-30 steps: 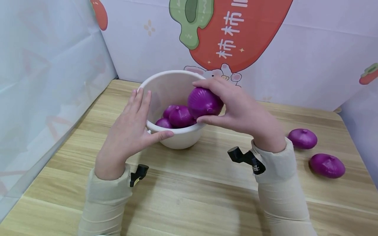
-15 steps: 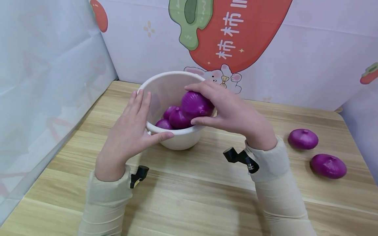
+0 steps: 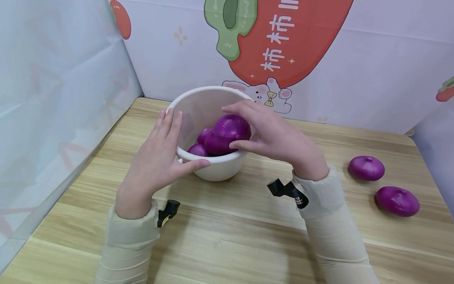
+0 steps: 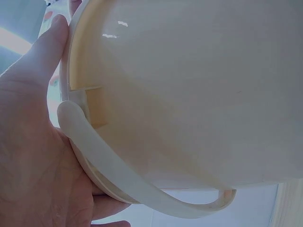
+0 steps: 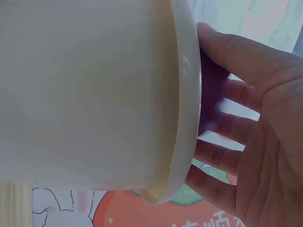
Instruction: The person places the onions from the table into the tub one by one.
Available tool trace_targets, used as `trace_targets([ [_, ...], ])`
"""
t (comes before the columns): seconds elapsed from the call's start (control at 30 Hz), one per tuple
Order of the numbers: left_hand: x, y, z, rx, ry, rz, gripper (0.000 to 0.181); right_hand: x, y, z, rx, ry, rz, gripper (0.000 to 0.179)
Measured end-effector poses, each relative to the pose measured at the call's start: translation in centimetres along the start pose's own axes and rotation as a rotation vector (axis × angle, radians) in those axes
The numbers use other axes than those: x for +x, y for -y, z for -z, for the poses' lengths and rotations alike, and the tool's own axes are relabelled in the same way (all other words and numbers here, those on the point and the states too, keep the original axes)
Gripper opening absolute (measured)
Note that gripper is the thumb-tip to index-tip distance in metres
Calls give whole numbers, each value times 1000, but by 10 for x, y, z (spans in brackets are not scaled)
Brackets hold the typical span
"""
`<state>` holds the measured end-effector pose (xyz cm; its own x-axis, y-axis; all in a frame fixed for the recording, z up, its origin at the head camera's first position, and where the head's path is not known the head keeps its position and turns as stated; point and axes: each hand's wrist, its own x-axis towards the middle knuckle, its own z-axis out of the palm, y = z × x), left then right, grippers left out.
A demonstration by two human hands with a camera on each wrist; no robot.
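A white bucket (image 3: 220,170) stands on the wooden table, with several purple onions (image 3: 198,150) inside. My left hand (image 3: 150,165) rests against the bucket's left rim, fingers straight and thumb along the front edge. Its bail handle (image 4: 118,165) hangs below that hand in the left wrist view. Over the right rim, my right hand (image 3: 274,136) is spread around a larger-looking onion (image 3: 232,127). A small gap shows between the upper fingers and this onion, which sits over the others. In the right wrist view the rim partly hides the onion (image 5: 210,92), which looks blurred.
Two more purple onions, one farther back (image 3: 366,168) and one nearer (image 3: 397,201), lie on the table (image 3: 220,244) to the right. A printed cloth backdrop (image 3: 376,71) rises behind the bucket, and a pale sheet (image 3: 64,98) borders the left side.
My right hand has moved left over the bucket with the onion and loosened its fingers. The onion has dropped lower, away from the palm. The left hand has stayed on the rim.
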<state>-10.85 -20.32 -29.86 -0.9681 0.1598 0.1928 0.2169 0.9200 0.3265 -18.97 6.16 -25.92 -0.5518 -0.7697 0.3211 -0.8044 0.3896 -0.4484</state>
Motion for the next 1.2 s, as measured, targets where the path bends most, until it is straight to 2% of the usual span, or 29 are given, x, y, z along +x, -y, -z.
trace_targets([
  [0.43, 0, -1, -2, -2, -13, -10, 118, -9, -1, 2, 14, -27, 32, 57],
  [0.67, 1, -1, -2, -7, -23, -18, 117, -15, -2, 4, 7, -36, 10, 53],
  [0.9, -1, -1, -2, -3, -13, -6, 118, -24, -5, 7, -23, -86, 25, 52],
  [1.2, 0, -1, -2, -5, -25, -14, 117, -42, -12, 15, -47, -147, 3, 53],
])
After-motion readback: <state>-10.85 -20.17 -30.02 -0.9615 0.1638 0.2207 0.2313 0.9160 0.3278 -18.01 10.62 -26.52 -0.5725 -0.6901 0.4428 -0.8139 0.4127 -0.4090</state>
